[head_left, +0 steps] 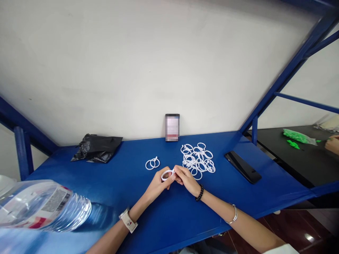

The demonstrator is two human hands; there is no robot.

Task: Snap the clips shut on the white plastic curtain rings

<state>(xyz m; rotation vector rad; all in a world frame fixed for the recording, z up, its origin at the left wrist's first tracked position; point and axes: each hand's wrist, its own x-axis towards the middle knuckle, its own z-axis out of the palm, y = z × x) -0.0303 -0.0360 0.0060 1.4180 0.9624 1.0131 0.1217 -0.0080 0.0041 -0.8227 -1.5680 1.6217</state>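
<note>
Between my two hands, just above the blue tabletop, is a white plastic ring [162,177] with a small knob or eyelet at its right end. My left hand [159,183] is closed round the ring's side, thumb along its lower edge. The fingers of my right hand [185,179] pinch the eyelet end; whether a second small piece is in them is hidden. To the right lies a loose pile of similar white rings [196,158]. Two more rings [152,163] lie overlapping to the left, beyond my left hand.
A black plastic bag [96,148] lies at the back left, with a large water bottle [53,206] at the front left. A phone [172,127] leans on the wall; another phone [243,167] lies at right. Beyond the blue frame are green pieces [299,137] and another person's hand [332,144].
</note>
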